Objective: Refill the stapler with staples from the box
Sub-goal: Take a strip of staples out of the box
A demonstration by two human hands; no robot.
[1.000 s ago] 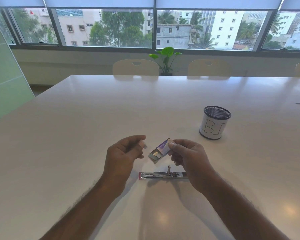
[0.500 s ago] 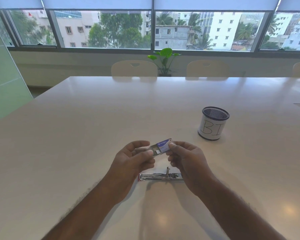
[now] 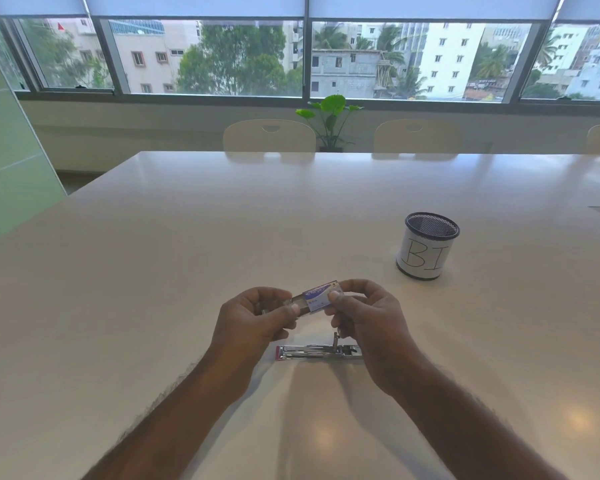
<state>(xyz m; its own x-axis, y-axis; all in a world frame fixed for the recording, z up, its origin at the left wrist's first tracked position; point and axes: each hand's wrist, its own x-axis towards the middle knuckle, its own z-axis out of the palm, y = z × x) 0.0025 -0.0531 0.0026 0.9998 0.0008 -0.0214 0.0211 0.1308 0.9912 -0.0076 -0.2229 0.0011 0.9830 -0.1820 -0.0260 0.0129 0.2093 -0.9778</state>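
A small purple and white staple box (image 3: pixel 321 295) is held above the table between both hands. My right hand (image 3: pixel 364 317) pinches the box's sleeve at its right end. My left hand (image 3: pixel 257 320) pinches the inner tray (image 3: pixel 293 304), which sticks out of the sleeve's left end; a metallic strip shows by my left fingertips. The silver stapler (image 3: pixel 317 351) lies opened flat on the white table (image 3: pixel 187 254) just below and between my hands, with a red tip at its left end.
A black mesh cup (image 3: pixel 428 245) with a paper label reading "BI" stands to the right, beyond my right hand. Chairs (image 3: pixel 269 136) and a potted plant (image 3: pixel 329 119) line the table's far edge under the windows.
My left hand moved right to the box and took hold of its inner tray, which now sticks out to the left. The box turned more level. The stapler has not moved.
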